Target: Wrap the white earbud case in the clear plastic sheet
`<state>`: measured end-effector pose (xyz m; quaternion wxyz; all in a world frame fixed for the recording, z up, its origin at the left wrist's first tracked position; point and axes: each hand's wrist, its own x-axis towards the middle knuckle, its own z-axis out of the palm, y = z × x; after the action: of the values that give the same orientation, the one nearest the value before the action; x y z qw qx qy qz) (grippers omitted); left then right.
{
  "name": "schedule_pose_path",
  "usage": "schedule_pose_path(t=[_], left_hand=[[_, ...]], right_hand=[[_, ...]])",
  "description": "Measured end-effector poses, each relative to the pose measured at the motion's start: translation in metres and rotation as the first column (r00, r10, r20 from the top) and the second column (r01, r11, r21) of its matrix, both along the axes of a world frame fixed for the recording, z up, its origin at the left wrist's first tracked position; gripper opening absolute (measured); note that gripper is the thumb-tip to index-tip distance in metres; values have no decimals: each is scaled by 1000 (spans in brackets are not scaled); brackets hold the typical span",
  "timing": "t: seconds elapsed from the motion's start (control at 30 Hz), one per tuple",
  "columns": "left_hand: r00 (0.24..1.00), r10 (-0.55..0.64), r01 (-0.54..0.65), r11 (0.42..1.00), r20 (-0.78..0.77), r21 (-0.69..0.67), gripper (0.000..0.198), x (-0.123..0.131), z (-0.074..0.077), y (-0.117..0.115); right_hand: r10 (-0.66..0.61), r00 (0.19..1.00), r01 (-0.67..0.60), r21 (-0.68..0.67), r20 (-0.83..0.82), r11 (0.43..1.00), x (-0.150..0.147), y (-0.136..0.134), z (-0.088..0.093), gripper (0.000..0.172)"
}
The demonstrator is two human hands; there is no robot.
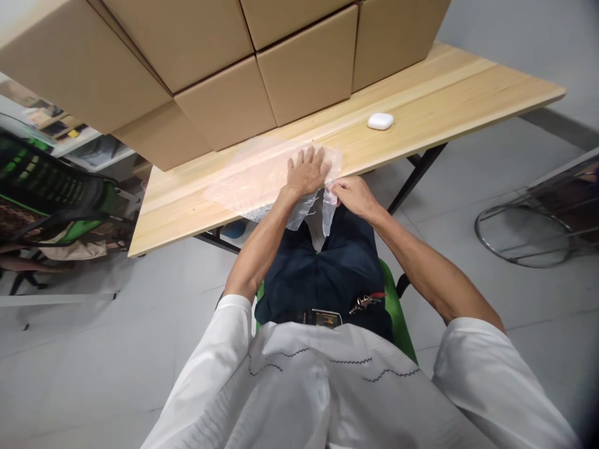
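Observation:
A clear plastic bag (253,184) lies flat on the wooden table (449,100), part of it hanging past the front edge. My left hand (309,169) presses down on it, palm down and fingers spread. Beside it, at the table's edge, my right hand (353,194) pinches a strip of the clear plastic (329,215) that dangles over my lap. Whether the strip is still joined to the bag I cannot tell. Farther right on the tabletop is a small white rounded case (380,121).
Brown cardboard boxes (309,68) are stacked along the back of the table. A black and green mesh chair (51,187) with a person partly visible stands at left. A metal stool ring (524,236) is on the floor at right.

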<state>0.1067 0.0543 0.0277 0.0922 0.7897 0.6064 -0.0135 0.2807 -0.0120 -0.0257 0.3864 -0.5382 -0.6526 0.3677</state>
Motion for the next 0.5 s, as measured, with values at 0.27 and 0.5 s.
schedule_pose_path(t=[0.27,0.5], left_hand=[[999,-20,19,1000,-36,-9,77,0,3,-6],[999,-23,22,1000,-45,-12,78,2,6,-10]], right_hand=[[18,1000,-18,-19,1,1000,6,-3,2,44],[48,999,-48,-39,-7,998,11,-4,5,40]])
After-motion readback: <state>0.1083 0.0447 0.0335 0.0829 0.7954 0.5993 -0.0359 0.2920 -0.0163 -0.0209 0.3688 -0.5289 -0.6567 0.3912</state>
